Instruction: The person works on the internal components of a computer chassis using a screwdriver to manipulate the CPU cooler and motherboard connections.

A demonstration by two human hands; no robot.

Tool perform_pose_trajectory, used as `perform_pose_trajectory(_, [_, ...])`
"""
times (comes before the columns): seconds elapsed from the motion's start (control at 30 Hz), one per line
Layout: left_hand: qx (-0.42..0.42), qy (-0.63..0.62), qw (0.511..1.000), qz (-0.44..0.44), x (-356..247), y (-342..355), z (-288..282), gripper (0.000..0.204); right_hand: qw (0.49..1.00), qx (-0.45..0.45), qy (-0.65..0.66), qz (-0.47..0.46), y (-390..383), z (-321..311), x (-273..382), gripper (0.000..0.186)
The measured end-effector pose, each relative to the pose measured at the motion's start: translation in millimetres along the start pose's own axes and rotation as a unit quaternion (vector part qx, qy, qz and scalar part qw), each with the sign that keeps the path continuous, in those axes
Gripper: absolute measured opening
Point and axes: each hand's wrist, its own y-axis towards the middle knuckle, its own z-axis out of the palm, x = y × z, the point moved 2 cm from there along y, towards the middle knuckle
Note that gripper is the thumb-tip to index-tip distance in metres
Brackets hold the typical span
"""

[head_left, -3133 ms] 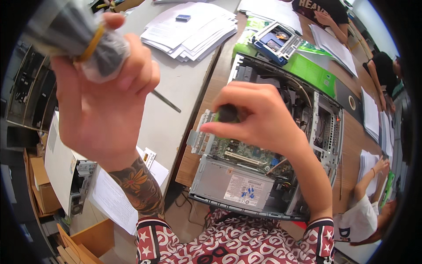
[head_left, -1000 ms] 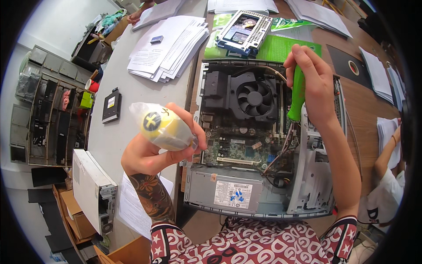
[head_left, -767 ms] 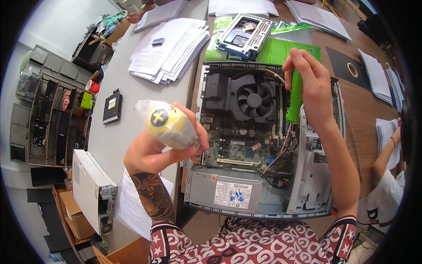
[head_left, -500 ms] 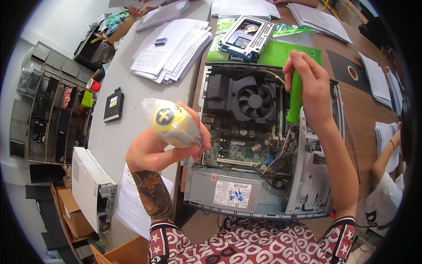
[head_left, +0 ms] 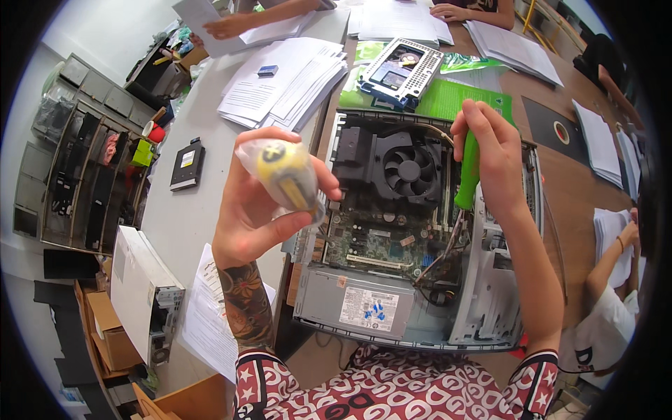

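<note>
Nearest the camera, the left hand (head_left: pixel 262 203) is raised above the front left corner of the open computer case (head_left: pixel 420 231), its fingers curled shut around a small yellow object in a clear plastic wrap (head_left: pixel 283 175). It looks light and rounded, and the film is probably slick, so a pinch across its sides with the thumb underneath, as it is held now, seems the safe grip. The right hand (head_left: pixel 493 157) is closed on the green handle of a screwdriver (head_left: pixel 467 171), which points down into the case near its right wall. The handle is stiff and easy to hold in a full fist; the tip is hidden, so I cannot tell what it meets. Inside the case lie a grey power supply (head_left: pixel 360 304) at the near edge, a green circuit board (head_left: pixel 374 241) with loose cables (head_left: pixel 437 262) beside it, and farther in a black cooling fan (head_left: pixel 406 168). The board and cables look fragile and crowd the tool's path. On the grey worktop (head_left: pixel 175 217) to the left are a white computer box (head_left: pixel 143 290), printed sheets (head_left: pixel 206 318) and a black drive (head_left: pixel 187 164). Beyond the case sit a green sheet (head_left: pixel 455 98) carrying a metal drive cage (head_left: pixel 400 71), stacks of paper (head_left: pixel 287 80), and other people's hands (head_left: pixel 224 26) at the far edge.
</note>
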Motion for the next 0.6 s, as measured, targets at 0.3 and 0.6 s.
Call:
perform_pose_trajectory(0.3, [-0.003, -0.096, 0.995, 0.042, 1, -1, -3, 0.057, 1.000, -0.003, 0.006, 0.003, -2, 2, 3, 0.037])
perform_pose_trajectory(0.6, [-0.013, 0.117, 0.973, 0.200, -14, -5, -19, 0.054, 1.000, -0.008, -0.001, 0.010, -2, 0, 1, 0.037])
